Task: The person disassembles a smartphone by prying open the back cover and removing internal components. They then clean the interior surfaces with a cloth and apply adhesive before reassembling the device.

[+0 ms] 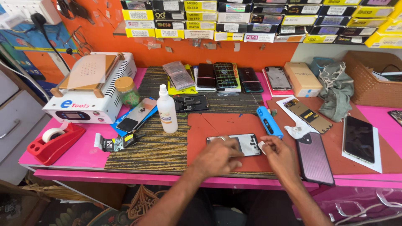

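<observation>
Both hands work over an opened phone frame (243,144) that lies flat on the red mat (217,125) near the front edge of the pink bench (79,155). The left hand (217,158) rests on the frame's left end with its fingers curled down over it, covering that part; whether it grips the frame or only presses on it is hard to tell from this angle. The right hand (279,154) sits at the frame's right end, thumb and forefinger pinched together on a small white scrap (261,145) at the frame's edge. Just behind the right hand lies a blue pen-shaped tool (269,121), and beside the wrist a phone back cover (314,158) with a ribbed pinkish surface. A white spray bottle (166,109) stands upright to the left of the mat, with a red tape dispenser (52,142) farther left and a white heating machine (90,90) behind it.
</observation>
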